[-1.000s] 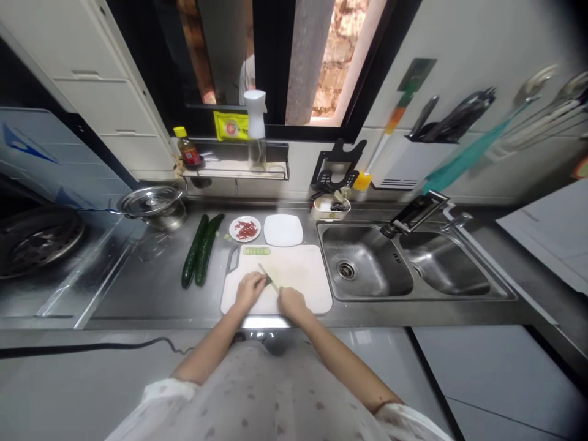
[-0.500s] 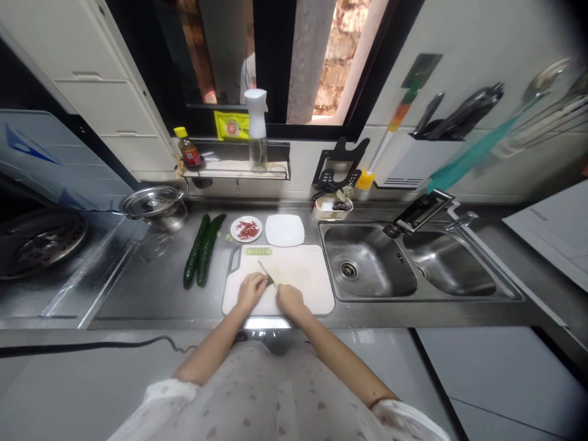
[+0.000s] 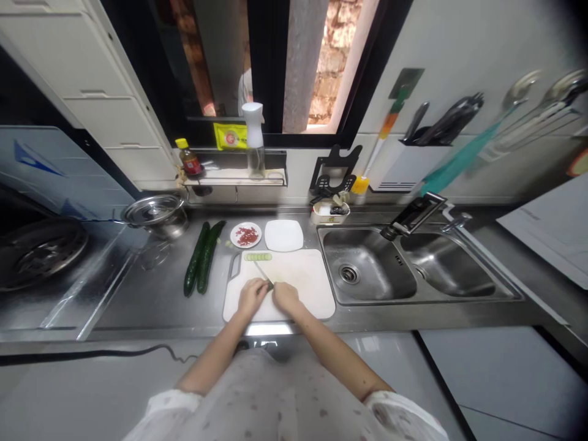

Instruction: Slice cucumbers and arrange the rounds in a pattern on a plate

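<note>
My right hand is closed around the handle of a small knife, whose thin blade slants toward the far left over the white cutting board. Beside it, the fingers of my left hand are closed on a short dark green cucumber piece, partly hidden by the fingers and touching or close to the blade. A row of overlapping pale green cucumber slices lies along the board's far edge. Two whole cucumbers rest on the steel counter left of the board.
Behind the board sit a small plate of chopped red bits and a square white plate. A double sink with a black faucet is at right. A lidded steel pot stands at left, below a wall shelf with bottles.
My right hand and the knife have shifted slightly left, closer to my left hand. The blade now reaches nearer the slices. The camera view has tilted a little upward.
</note>
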